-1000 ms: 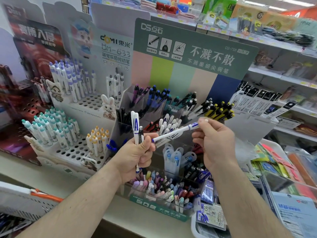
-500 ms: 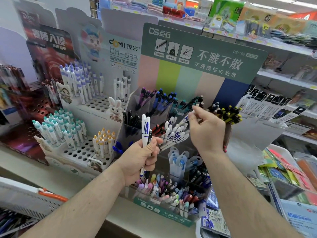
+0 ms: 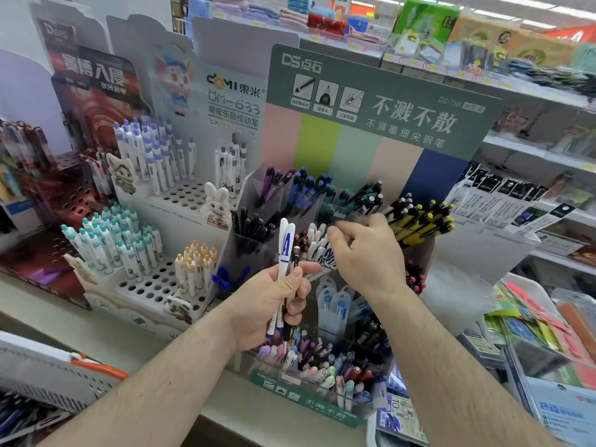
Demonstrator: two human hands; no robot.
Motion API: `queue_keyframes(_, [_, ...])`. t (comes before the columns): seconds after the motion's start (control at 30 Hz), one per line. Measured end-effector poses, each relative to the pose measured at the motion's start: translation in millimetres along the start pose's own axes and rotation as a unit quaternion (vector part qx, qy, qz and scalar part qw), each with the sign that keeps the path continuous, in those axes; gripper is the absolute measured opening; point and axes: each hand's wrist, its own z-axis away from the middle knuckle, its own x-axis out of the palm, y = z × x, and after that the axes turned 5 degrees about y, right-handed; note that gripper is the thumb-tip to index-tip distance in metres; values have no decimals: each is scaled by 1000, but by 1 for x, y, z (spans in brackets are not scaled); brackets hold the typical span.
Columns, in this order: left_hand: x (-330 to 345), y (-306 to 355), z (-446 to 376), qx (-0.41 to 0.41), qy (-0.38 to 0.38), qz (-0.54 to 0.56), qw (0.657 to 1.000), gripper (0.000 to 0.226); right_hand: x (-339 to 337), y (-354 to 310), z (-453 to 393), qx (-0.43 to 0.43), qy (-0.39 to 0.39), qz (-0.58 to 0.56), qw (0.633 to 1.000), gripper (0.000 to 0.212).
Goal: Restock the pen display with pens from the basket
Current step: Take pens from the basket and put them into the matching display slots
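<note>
Your left hand (image 3: 274, 304) grips the pens (image 3: 285, 250).
They stand upright, white with blue print; your right hand's (image 3: 367, 253) fingers hang loosely curled, tips on the display (image 3: 380, 91) pens.

Bright overhead light; edges warped, bkgd blurred.

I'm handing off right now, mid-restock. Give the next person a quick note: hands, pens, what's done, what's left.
Left hand: grips two white-and-blue pens and a thin dark pen, upright, in front of the display.
Right hand: fingers curled over the white-pen compartment; whether it holds a pen can't be seen.
Basket: bottom left, contents mostly out of view.
Done: white-pen compartment partly filled.
Left: slot the three held pens, then check the basket.
</note>
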Motion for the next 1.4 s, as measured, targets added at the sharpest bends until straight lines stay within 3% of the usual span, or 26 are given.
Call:
queue_keyframes(0.1, [-1,2,2,-5,-11,7,1000,38,-12,-13,9,36,-6,-163,986,24])
queue_keyframes(0.2, [-1,4,5,3,-28,-5,1000,21,-21,-25,19,66,-171,-306,934,15])
queue_keyframes(0.27, [1,4,7,3,-31,-32,999,20,-20,-26,25,64,-216,-321,920,10])
queue_keyframes(0.4, [2,5,10,-29,-34,-35,998,27,-15,-17,26,63,-147,-259,953,8])
queue_keyframes(0.5, [-4,8,12,-59,-12,-23,998,31,-20,-9,22,100,-79,-313,941,10])
queue_keyframes(0.63, [-12,11,11,-33,44,-31,998,35,-28,3,18,222,51,-409,884,9])
queue_keyframes(0.8, [-6,9,-1,26,60,81,995,33,-30,12,17,336,34,-500,797,7])
queue_keyframes(0.9, [5,10,-9,45,9,162,986,29,-38,15,14,355,36,-553,753,3])
queue_keyframes(0.97, [15,13,-14,45,-1,165,985,25,-47,17,9,345,80,-584,731,5])
queue_keyframes(1.07, [29,14,-21,35,13,109,993,28,-63,24,-1,285,223,-544,757,9])
queue_keyframes(1.2, [34,11,-29,22,17,55,998,27,-79,36,-16,168,396,-408,805,14])
queue_keyframes(1.27, [34,9,-32,20,19,49,998,27,-81,41,-24,125,430,-340,827,11])
queue_keyframes(1.4, [32,9,-34,20,14,44,999,30,-69,46,-37,72,421,-248,870,10])
